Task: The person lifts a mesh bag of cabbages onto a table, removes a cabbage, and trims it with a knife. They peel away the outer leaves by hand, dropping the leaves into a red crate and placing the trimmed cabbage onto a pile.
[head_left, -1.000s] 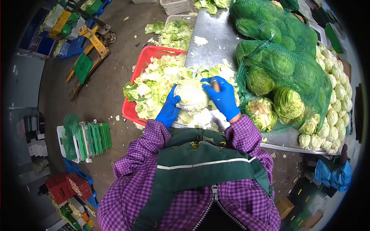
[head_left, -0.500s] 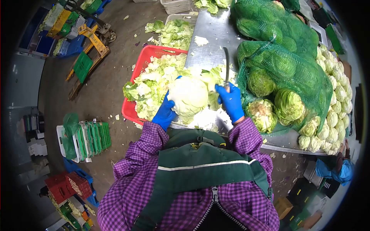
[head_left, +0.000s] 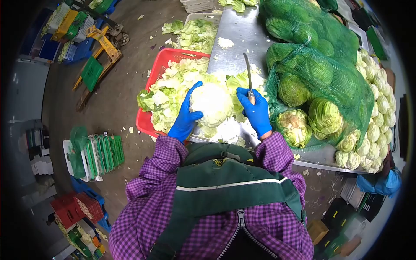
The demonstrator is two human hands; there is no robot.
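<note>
A pale, trimmed cabbage [head_left: 212,104] is gripped from its left side by my left hand [head_left: 186,115], which wears a blue glove. My right hand [head_left: 256,112], gloved too, is closed around the wooden handle of a knife [head_left: 248,73]. The knife's dark, narrow blade points away from me, to the right of the cabbage and apart from it. Loose cabbage leaves [head_left: 238,84] lie around the cabbage on the metal table [head_left: 229,30]. Left of it, a red crate [head_left: 145,110] is heaped with leaves.
Green mesh bags [head_left: 320,65] of cabbages fill the table's right side, with leafy cabbages [head_left: 325,118] at the opening. Trimmed cabbages [head_left: 377,117] are stacked at the far right. A pale crate [head_left: 212,17] with leaves stands beyond the red one. A yellow pallet jack [head_left: 104,45] is on the floor.
My left hand has shifted higher along the cabbage's left side, its fingers now spread over the edge. The knife and my right hand have moved slightly left, the blade leaning left.
</note>
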